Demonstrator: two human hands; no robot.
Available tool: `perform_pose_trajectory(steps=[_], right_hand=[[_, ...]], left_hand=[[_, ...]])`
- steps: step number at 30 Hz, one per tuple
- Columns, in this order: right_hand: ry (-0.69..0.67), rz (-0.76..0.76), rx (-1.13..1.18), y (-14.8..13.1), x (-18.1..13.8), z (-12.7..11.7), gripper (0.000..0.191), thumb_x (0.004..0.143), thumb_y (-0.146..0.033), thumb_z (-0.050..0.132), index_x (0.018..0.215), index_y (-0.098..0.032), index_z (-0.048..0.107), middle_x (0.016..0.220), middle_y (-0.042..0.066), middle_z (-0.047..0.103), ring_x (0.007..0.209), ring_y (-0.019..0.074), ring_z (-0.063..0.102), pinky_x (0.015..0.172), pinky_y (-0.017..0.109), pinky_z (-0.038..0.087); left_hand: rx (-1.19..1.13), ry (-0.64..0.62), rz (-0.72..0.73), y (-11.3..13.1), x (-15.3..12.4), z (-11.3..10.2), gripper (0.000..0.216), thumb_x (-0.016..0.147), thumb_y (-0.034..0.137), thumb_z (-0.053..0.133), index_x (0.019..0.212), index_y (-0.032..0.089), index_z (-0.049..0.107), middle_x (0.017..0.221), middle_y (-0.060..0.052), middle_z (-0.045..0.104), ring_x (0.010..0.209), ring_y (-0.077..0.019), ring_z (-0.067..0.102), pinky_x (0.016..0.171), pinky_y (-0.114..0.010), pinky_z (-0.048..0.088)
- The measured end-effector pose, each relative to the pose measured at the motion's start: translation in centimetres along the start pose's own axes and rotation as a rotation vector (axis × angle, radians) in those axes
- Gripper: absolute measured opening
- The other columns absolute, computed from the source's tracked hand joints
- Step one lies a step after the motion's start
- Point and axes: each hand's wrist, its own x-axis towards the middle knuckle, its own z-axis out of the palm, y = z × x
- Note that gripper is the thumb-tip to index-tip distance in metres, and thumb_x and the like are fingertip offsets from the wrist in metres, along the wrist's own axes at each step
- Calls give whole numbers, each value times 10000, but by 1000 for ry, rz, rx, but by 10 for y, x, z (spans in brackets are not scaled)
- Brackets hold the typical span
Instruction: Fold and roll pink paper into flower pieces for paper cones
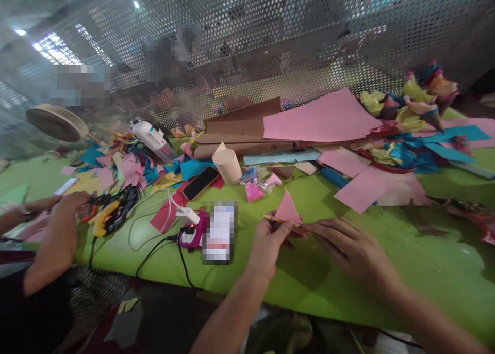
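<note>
My left hand (pixel 270 240) is closed on a pencil (pixel 274 219) and a small pink paper piece (pixel 286 208). The pencil lies across the paper, and one pointed corner of the paper rises above it. From the right, my right hand (pixel 350 243) meets the paper's lower right edge, fingers long and close together, pinching there near the pencil's end. Its thumb is mostly hidden. Both hands are just over the green table (pixel 309 297). Beyond them lies a clear plastic bag with bright pink and blue contents (pixel 255 189).
A magenta power strip (pixel 193 235) with cables and a phone (pixel 220 232) lie left of my hands; a dark phone (pixel 201 182) and a paper roll (pixel 227 164) stand behind. Another person's arm (pixel 56 235) is near a yellow glue gun (pixel 106 217). Pink sheets (pixel 363 189) lie right.
</note>
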Motion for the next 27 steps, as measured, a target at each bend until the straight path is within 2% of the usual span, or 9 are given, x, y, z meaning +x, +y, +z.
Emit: perform_pose_trajectory(steps=[8,15,20,24,27], right_hand=[[40,-101,-106,-2,6,0,167,946,-209,557,1073,-218,666,938,50,752,792,181,678,720,320,463],[57,-78,-47,-2,7,0,111,931,-200,589,1007,-204,669,889,40,750,765,175,667,713,316,452],[49,36,57,-8,10,-3,115,921,-189,587,970,-224,685,847,37,745,727,175,672,645,312,476],[70,187,211,-14,13,-4,141,931,-199,552,885,-228,682,769,32,715,682,175,659,593,299,495],[57,316,318,-16,13,-3,131,925,-235,567,847,-223,671,744,27,687,678,176,651,578,282,502]], left_hand=[[-46,-25,-15,1,0,2,402,637,367,844,879,90,682,813,-103,744,611,-154,667,560,-241,517],[-57,-21,-15,1,0,3,395,628,366,852,876,103,693,830,-98,754,649,-161,674,614,-255,530],[-34,-51,24,0,-2,4,335,672,349,825,869,114,689,850,-96,756,765,-195,702,652,-255,519],[-79,-55,40,-2,-1,7,326,662,348,834,842,128,675,806,-75,752,803,-202,706,775,-300,526],[-104,-57,41,-4,0,7,327,645,343,845,829,138,668,808,-56,748,799,-192,700,794,-310,525]])
